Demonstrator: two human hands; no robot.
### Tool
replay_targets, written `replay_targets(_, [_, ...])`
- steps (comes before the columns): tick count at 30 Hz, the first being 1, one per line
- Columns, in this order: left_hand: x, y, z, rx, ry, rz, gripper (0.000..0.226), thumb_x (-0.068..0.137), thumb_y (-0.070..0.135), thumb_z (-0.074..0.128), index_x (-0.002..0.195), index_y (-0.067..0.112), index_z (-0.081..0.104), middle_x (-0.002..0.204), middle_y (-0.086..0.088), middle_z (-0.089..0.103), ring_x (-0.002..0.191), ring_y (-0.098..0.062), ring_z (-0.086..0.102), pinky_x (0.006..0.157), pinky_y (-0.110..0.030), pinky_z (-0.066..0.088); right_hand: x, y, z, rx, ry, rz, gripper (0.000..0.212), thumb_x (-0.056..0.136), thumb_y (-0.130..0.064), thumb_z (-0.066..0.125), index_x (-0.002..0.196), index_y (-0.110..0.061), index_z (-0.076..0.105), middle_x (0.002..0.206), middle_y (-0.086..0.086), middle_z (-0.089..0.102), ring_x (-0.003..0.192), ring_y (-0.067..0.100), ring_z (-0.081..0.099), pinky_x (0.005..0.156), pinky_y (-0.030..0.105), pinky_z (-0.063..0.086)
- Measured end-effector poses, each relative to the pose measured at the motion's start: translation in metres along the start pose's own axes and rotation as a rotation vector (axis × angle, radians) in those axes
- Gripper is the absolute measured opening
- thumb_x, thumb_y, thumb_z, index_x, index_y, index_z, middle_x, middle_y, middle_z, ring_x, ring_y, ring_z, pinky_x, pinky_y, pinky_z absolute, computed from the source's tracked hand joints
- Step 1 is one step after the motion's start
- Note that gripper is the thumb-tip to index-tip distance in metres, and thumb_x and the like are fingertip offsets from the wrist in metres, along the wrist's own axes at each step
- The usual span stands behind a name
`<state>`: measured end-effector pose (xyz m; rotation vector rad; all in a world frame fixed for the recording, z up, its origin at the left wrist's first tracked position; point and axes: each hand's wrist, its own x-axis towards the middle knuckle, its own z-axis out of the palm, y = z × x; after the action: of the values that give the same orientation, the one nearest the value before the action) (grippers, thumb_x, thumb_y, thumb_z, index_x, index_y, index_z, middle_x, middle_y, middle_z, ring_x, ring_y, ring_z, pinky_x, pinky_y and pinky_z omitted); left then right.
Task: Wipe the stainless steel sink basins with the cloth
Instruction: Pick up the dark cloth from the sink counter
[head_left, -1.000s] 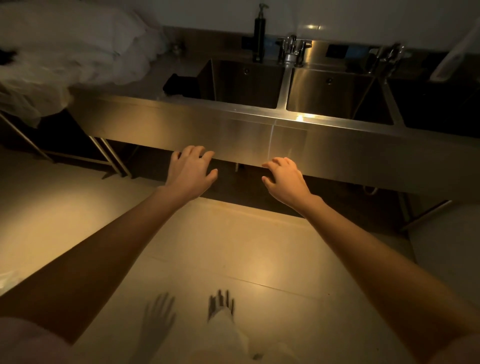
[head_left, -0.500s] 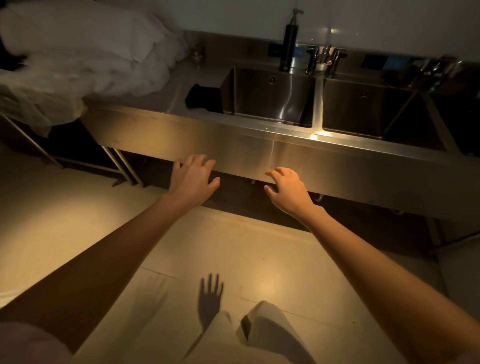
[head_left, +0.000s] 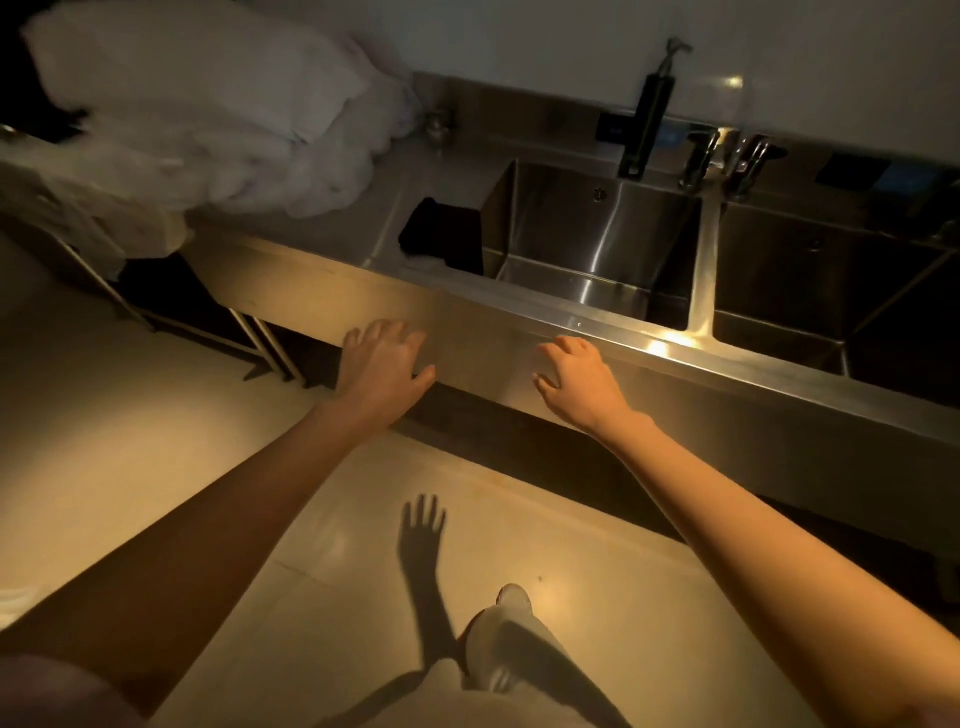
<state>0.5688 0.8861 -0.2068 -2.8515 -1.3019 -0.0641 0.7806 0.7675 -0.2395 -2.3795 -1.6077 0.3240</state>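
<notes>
Stainless steel forms the long sink unit (head_left: 332, 291), whose flat front apron runs across the view above a pale tiled floor (head_left: 156, 457). A heap of white plastic bags (head_left: 208, 104) covers the drainboard at the unit's left end. Two rectangular steel basins are set in the top: the left basin (head_left: 587, 244) and the right basin (head_left: 810, 270), divided by a narrow steel ridge. A dark crumpled cloth (head_left: 441, 234) lies on the drainboard, touching the left basin's left rim. A black soap dispenser (head_left: 647, 124) and chrome tap handles (head_left: 727, 156) stand behind the basins. The left hand (head_left: 382, 364) is extended toward the apron with fingers spread and straight, holding nothing. The right hand (head_left: 582, 379) has fingers loosely bent, holding nothing. Both hands are well apart from the cloth.
</notes>
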Motion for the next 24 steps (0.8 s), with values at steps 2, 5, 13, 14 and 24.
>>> replay_targets(2, [0.029,0.000,-0.001,-0.004,0.013,-0.005,0.049,0.093,0.041,0.048,0.137,0.018,0.047,0.142,-0.008,0.046,0.130,-0.026,0.038,0.104,-0.043,0.029,0.025,0.005,-0.005,-0.022,-0.008,-0.018,0.048,0.094,-0.035,0.052,0.138,-0.015,0.044,0.143,0.011,0.043,0.135,0.030,0.034,0.110,0.043,0.036])
replay_targets(5, [0.063,0.005,0.003,-0.035,0.010,-0.039,0.051,0.093,0.042,0.048,0.139,0.019,0.045,0.143,-0.008,0.045,0.131,-0.026,0.038,0.104,-0.043,0.030,0.056,0.012,-0.009,-0.081,-0.088,-0.056,0.048,0.094,-0.034,0.051,0.137,-0.014,0.044,0.145,0.013,0.040,0.137,0.032,0.031,0.111,0.046,0.034])
replay_targets(13, [0.102,-0.005,0.025,-0.051,-0.104,-0.131,0.051,0.094,0.044,0.047,0.138,0.018,0.046,0.141,-0.008,0.045,0.129,-0.026,0.040,0.103,-0.041,0.033,0.117,0.022,-0.007,-0.108,-0.176,-0.090,0.051,0.095,-0.033,0.050,0.142,-0.020,0.038,0.151,0.010,0.033,0.143,0.032,0.023,0.115,0.050,0.027])
replay_targets(14, [0.108,-0.009,0.025,-0.050,-0.106,-0.141,0.051,0.094,0.044,0.048,0.137,0.018,0.046,0.141,-0.008,0.045,0.129,-0.027,0.040,0.103,-0.041,0.033,0.123,0.021,-0.005,-0.100,-0.185,-0.090,0.051,0.095,-0.033,0.050,0.142,-0.021,0.038,0.151,0.009,0.033,0.143,0.032,0.023,0.115,0.050,0.027])
replay_targets(24, [0.172,-0.060,0.038,-0.065,-0.109,-0.067,0.048,0.094,0.043,0.049,0.134,0.018,0.048,0.138,-0.008,0.047,0.126,-0.025,0.041,0.102,-0.041,0.033,0.195,-0.003,0.014,-0.050,-0.192,-0.055,0.048,0.095,-0.031,0.051,0.141,-0.021,0.041,0.149,0.010,0.035,0.142,0.032,0.023,0.115,0.049,0.025])
